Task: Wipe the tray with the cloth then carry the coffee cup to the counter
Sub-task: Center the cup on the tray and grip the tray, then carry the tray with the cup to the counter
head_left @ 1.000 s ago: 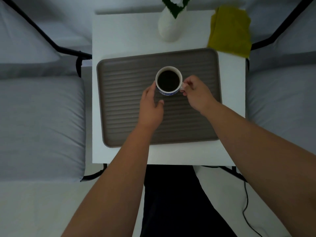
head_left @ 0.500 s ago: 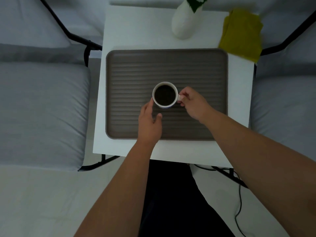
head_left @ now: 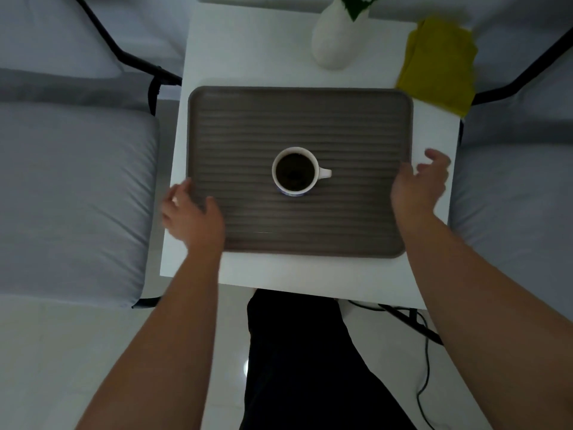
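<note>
A ribbed brown tray (head_left: 356,125) lies on a small white table (head_left: 248,48). A white coffee cup (head_left: 296,172) full of dark coffee stands near the tray's middle, handle pointing right, with no hand on it. My left hand (head_left: 189,212) is at the tray's left edge, fingers spread and curled over the rim. My right hand (head_left: 421,181) hovers at the tray's right edge with fingers apart. A yellow cloth (head_left: 440,63) lies folded on the table's far right corner, overhanging the edge.
A white vase (head_left: 336,38) with green leaves stands behind the tray. Grey cushioned seats (head_left: 71,193) with black frames flank the table on both sides. A black cable (head_left: 424,380) runs across the floor at the lower right. My dark-clothed leg is below the table.
Both hands have let go of the cup and moved outward to the tray's left and right edges. The cup now stands alone on the tray.
</note>
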Demonstrator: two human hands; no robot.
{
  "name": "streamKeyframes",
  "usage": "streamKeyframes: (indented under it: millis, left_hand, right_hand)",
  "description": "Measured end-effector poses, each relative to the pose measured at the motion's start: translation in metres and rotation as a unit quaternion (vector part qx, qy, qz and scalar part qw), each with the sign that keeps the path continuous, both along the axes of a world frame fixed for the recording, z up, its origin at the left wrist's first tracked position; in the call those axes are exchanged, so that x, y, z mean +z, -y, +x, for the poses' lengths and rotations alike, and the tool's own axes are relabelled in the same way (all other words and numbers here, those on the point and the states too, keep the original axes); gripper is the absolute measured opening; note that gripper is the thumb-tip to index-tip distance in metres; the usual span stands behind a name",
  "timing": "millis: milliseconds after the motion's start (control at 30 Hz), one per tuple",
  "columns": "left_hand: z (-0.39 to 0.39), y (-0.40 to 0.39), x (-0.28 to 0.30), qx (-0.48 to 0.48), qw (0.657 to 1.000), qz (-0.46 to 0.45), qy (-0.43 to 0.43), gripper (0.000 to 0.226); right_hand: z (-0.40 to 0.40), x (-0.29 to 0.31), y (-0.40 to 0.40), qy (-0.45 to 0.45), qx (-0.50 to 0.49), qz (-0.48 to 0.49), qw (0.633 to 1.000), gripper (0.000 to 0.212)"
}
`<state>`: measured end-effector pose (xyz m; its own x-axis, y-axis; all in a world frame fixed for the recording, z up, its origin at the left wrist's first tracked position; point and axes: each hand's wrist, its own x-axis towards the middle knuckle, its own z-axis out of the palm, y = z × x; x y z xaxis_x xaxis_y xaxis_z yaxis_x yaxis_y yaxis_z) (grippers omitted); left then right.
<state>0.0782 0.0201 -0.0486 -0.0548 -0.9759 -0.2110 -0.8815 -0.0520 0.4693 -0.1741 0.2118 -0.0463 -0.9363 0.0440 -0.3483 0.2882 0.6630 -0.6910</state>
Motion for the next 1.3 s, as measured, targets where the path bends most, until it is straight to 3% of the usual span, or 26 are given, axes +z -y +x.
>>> streamKeyframes:
  millis: [100, 267, 633, 933, 1300]
  left_hand:
    - [0.018, 0.031, -0.011, 0.037, 0.999, 0.030, -0.003, 0.049]
    - [0.020, 0.045, -0.018, 0.020, 0.990, 0.111, -0.089, 0.037]
    - [0.028, 0.034, -0.021, 0.041, 0.989, 0.094, -0.109, 0.032]
    - [0.061, 0.027, 0.058, 0.040, 0.992, 0.055, -0.106, 0.034]
    - [0.133, -0.006, 0.198, 0.115, 0.981, 0.014, -0.157, 0.032]
  right_hand:
    - [0.005, -0.015, -0.027, 0.040, 0.036, 0.058, 0.997, 0.037]
    - [0.019, -0.023, -0.043, 0.043, 0.098, 0.057, 0.993, 0.032]
    - [0.020, -0.019, -0.047, -0.010, 0.082, 0.045, 0.996, 0.031]
    - [0.034, 0.034, -0.046, -0.022, 0.104, 0.003, 0.994, 0.028]
    - [0.046, 0.189, -0.009, -0.050, 0.238, -0.017, 0.970, 0.030]
